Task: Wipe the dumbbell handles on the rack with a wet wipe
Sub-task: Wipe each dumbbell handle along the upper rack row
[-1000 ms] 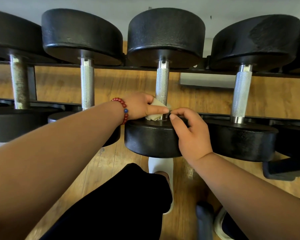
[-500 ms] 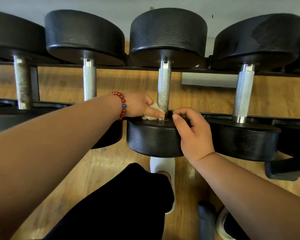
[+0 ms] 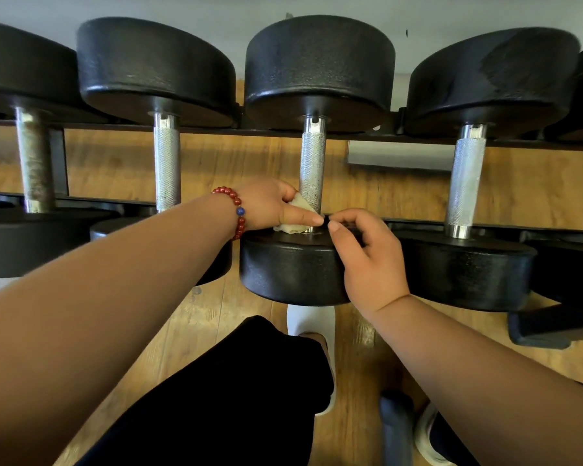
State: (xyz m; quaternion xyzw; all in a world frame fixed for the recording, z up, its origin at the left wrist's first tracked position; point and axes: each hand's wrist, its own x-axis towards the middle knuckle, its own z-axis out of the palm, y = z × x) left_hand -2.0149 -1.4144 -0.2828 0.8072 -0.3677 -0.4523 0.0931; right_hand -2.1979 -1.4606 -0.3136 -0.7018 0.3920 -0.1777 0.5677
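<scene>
**Q:** Entry, left to right. Left side first?

**Me:** My left hand [image 3: 270, 210], the one with the red bead bracelet [image 3: 236, 210] at the wrist, grips the wet wipe [image 3: 298, 213]. The wipe is bunched under my thumb, and my forefinger lies straight across it, pointing right.

**Q:** Where is the wipe relative to the work?

**Me:** It is pressed against the left flank of the handle [image 3: 312, 169] of the third dumbbell from the left. It sits at the very bottom of the handle, where the bar meets the near head [image 3: 283, 274].

**Q:** Axis of that handle?

**Me:** It runs straight away from me, from the near head to the far head [image 3: 320, 72] above the rack rail [image 3: 350, 134]. The whole knurled length lies beyond my fingers. Judgement: the stroke must travel along the bar, outward from my body, not sideways.

**Q:** Right side?

**Me:** My right hand [image 3: 371, 260] rests on the near head just right of the bar's base. Its fingers are curled and the thumb tip almost meets my left forefinger. I cannot tell whether it pinches a corner of the wipe or holds nothing.

**Q:** Which hand is nearer?

**Me:** Both are at the base, but only the left has cloth on metal. The next handle [image 3: 465, 176] stands well apart to the right, nearer my right hand.
</scene>
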